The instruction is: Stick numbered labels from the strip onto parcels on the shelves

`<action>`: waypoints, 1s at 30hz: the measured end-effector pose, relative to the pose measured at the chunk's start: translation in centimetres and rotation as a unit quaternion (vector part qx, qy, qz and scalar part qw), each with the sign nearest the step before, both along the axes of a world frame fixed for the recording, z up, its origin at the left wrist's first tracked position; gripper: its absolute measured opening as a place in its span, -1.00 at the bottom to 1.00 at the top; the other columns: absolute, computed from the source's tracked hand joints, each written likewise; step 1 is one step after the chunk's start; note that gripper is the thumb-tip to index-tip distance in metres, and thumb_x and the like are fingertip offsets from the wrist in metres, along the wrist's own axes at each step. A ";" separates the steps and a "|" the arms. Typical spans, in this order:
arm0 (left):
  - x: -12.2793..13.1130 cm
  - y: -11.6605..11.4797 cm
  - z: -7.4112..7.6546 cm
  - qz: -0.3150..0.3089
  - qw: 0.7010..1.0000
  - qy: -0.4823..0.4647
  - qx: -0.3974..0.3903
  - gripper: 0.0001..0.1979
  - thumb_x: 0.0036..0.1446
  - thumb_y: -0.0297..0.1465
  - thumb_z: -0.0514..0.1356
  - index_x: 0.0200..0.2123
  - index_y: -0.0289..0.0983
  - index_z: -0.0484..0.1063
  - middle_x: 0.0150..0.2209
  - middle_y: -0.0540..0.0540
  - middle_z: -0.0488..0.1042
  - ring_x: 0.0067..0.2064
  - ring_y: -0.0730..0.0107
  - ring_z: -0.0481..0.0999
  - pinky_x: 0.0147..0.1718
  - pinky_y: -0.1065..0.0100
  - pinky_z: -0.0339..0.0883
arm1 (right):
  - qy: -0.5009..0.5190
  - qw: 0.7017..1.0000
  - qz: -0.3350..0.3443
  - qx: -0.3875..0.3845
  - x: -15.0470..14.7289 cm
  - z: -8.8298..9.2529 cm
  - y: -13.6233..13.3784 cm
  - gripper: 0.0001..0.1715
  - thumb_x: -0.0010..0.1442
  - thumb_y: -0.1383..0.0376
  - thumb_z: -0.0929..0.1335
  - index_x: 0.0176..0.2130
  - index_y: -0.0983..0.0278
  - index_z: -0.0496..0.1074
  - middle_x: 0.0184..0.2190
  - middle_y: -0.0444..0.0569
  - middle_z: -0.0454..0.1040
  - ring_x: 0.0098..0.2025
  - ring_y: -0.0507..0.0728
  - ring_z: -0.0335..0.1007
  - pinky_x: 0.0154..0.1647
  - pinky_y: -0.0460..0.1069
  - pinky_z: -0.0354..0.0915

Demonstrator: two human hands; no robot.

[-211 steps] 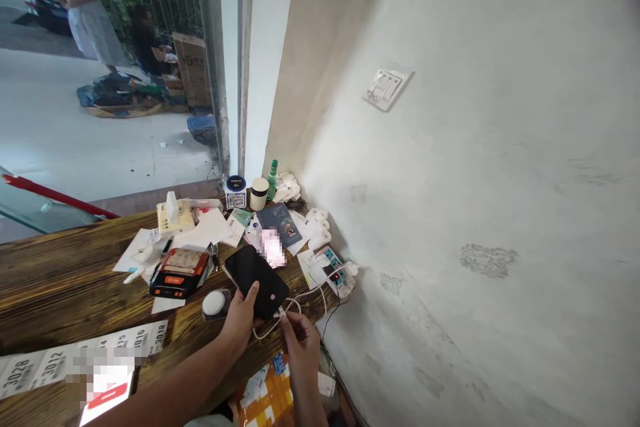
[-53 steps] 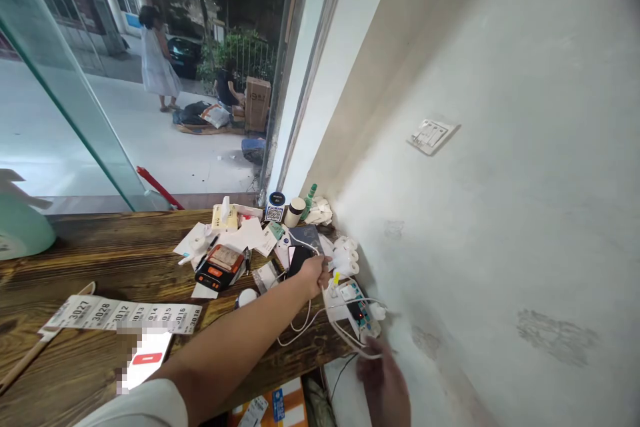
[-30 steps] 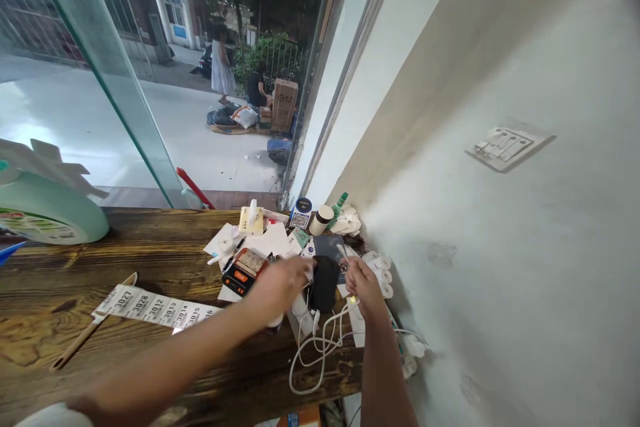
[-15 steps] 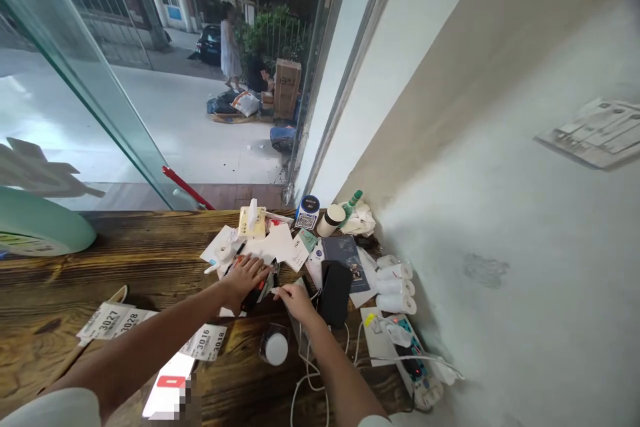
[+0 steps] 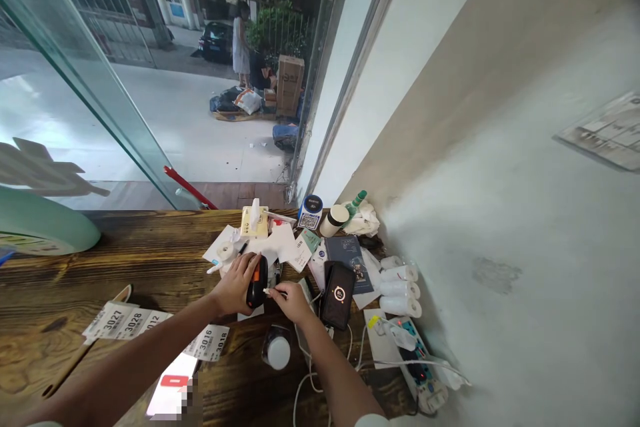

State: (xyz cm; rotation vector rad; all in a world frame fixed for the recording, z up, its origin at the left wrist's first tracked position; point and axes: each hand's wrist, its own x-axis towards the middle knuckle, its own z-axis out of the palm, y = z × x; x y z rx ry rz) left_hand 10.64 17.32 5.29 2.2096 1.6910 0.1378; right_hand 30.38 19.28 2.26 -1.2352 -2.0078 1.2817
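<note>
Two bare hands meet over the wooden table (image 5: 165, 240) at a small black-and-orange printer (image 5: 256, 290). The left hand (image 5: 238, 285) wraps around the printer from its left side, fingers lying over the top. Its right hand counterpart (image 5: 291, 300) pinches a white cable plug (image 5: 268, 291) between thumb and fingertips, right at the printer's near right edge; whether the plug is inside a socket cannot be told.

Just right of that hand, a black phone (image 5: 340, 297) shows a lit ring on its screen and partly covers a dark booklet (image 5: 345, 252). Below the hands stands a jar (image 5: 279, 351) with a white lid. White paper rolls (image 5: 401, 290) lie beside the wall, near a power strip (image 5: 429, 383) with plugs in it. At the left, the left forearm crosses over a strip of numbered labels (image 5: 120, 321).
</note>
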 end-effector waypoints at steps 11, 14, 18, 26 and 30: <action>0.2 0.4 0.1 0.024 0.999 0.005 -0.021 0.28 -0.55 -0.29 0.38 0.28 -0.51 -0.14 0.19 -0.48 0.09 0.22 -0.22 0.09 0.22 -0.05 -0.03 | -0.088 0.994 0.065 -0.021 -0.4 1.0 1.1 -0.75 0.13 0.22 0.39 -0.48 0.26 0.60 -0.52 -0.05 0.60 -0.45 0.09 0.42 -0.42 -0.08 0.16; 0.6 0.6 0.4 0.022 0.998 0.034 -0.043 0.31 -0.58 -0.31 0.40 0.29 -0.50 -0.13 0.21 -0.50 0.07 0.22 -0.24 0.08 0.21 -0.09 -0.03 | -0.109 0.990 0.078 -0.036 -0.8 0.9 1.3 -0.78 0.12 0.29 0.39 -0.50 0.25 0.59 -0.52 -0.05 0.60 -0.45 0.09 0.44 -0.41 -0.07 0.18; 1.3 1.2 0.2 -0.011 0.995 0.079 -0.066 0.32 -0.59 -0.30 0.43 0.29 -0.52 -0.10 0.22 -0.58 0.07 0.24 -0.30 0.07 0.22 -0.11 -0.10 | -0.121 0.987 0.084 -0.058 -1.3 -0.3 1.2 -0.79 0.13 0.30 0.40 -0.51 0.29 0.52 -0.55 -0.11 0.55 -0.44 0.07 0.45 -0.33 -0.03 0.27; 0.9 -0.7 0.4 0.015 0.997 0.038 -0.071 0.22 -0.44 -0.19 0.44 0.31 -0.33 -0.05 0.32 -0.51 -0.10 0.33 -0.32 -0.13 0.24 -0.19 -0.23 | -0.038 0.997 -0.053 -0.048 2.5 0.4 1.8 -0.64 -0.02 0.06 0.44 -0.62 0.26 0.47 -0.67 -0.10 0.47 -0.57 0.12 0.39 -0.44 0.01 0.30; -4.2 -8.6 0.5 0.283 0.939 -0.154 0.118 -0.48 0.17 -0.19 0.00 0.15 -0.30 0.20 0.14 -0.31 0.27 0.20 0.10 0.23 0.18 0.03 0.13 | -0.001 0.939 -0.343 0.035 7.9 2.8 -2.1 -0.39 0.24 -0.04 0.12 -0.03 0.34 0.36 -0.17 0.21 0.52 -0.23 0.21 0.48 -0.23 0.08 0.35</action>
